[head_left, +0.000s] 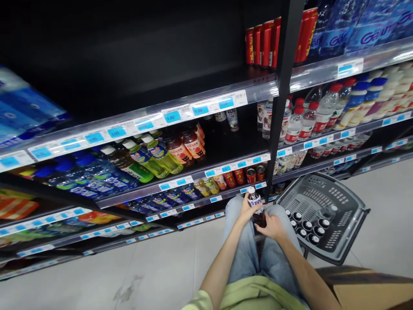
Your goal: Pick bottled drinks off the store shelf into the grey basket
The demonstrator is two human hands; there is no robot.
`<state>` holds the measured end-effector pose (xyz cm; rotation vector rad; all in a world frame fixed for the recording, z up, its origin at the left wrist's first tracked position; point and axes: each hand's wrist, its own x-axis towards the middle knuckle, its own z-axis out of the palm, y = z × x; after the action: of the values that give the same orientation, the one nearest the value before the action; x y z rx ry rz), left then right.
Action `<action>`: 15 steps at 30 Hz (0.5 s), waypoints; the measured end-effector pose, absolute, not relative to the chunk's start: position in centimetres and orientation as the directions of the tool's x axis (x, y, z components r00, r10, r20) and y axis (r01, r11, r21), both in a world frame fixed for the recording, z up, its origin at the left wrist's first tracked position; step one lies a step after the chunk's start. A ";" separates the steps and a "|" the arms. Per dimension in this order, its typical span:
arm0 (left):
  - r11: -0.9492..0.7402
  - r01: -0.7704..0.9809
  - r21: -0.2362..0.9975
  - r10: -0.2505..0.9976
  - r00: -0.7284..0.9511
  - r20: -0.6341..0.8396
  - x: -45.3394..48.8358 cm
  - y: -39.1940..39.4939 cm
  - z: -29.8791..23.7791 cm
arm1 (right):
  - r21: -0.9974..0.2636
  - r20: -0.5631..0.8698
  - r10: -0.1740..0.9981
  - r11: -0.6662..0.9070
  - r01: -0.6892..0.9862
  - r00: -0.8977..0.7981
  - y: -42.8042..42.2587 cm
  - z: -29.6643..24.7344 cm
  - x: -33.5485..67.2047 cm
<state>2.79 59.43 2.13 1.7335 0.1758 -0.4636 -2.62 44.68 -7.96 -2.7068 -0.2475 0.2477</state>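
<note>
I hold a small dark drink bottle [257, 209] with a white cap and a blue-and-white label upright over my knees. My left hand [247, 209] is wrapped round its upper part. My right hand [273, 225] grips its lower part from the right. Both hands are closed on it. Just to the right a grey plastic basket [335, 219] stands tilted on the floor, with several dark-capped bottles [303, 224] lined up along its near side.
Store shelves [193, 172] with blue price tags run across in front of me, carrying drink bottles and red cans [240, 175]. A black shelf upright [280, 99] stands right behind the bottle. A cardboard box [371, 286] sits at lower right. Pale floor tiles [155, 271] lie to the left.
</note>
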 end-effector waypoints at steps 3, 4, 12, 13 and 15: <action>-0.202 0.342 0.918 -0.130 0.919 -0.371 2.6 59.5 2.1 | -0.403 -0.135 0.216 -0.904 0.145 0.967 44.7 -8.0 -2.6; -0.195 0.327 0.925 -0.124 0.927 -0.354 2.6 59.5 2.0 | -0.398 -0.134 0.218 -0.905 0.149 0.967 44.6 -8.0 -2.6; -0.200 0.299 0.933 -0.075 0.945 -0.318 2.7 59.4 1.3 | -0.390 -0.146 0.217 -0.909 0.145 0.965 44.7 -7.8 -2.6; -0.219 0.299 0.929 -0.081 0.943 -0.323 2.8 59.4 1.4 | -0.390 -0.147 0.216 -0.909 0.144 0.965 44.7 -7.8 -2.5; -0.251 0.300 0.920 -0.093 0.939 -0.331 2.8 59.3 1.6 | -0.387 -0.140 0.212 -0.911 0.143 0.967 44.7 -7.9 -2.5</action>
<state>2.81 59.32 1.57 1.7888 0.1547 -0.3730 -2.50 44.67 -7.88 -2.7354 -0.2561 0.2521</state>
